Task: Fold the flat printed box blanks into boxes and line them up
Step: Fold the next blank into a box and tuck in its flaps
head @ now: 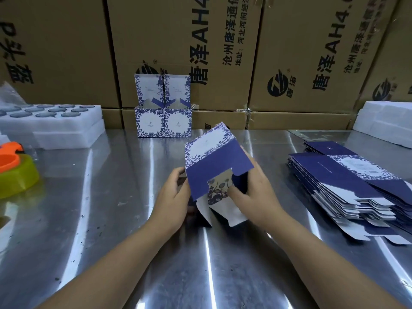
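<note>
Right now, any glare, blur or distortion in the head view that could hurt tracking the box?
Head view: streaky glare across the steel table, brightest in the near centre; wide-angle bending leans the cartons at the frame edges; the box, left hand and right hand look sharp and evenly lit.

we've got a half-folded box (211,157) tilted over the steel table (111,197), left hand (174,195) gripping its left edge, right hand (252,195) pinching the bottom flaps. two finished boxes (162,121) stand touching at the back, blanks (347,188) stacked on the right.
</note>
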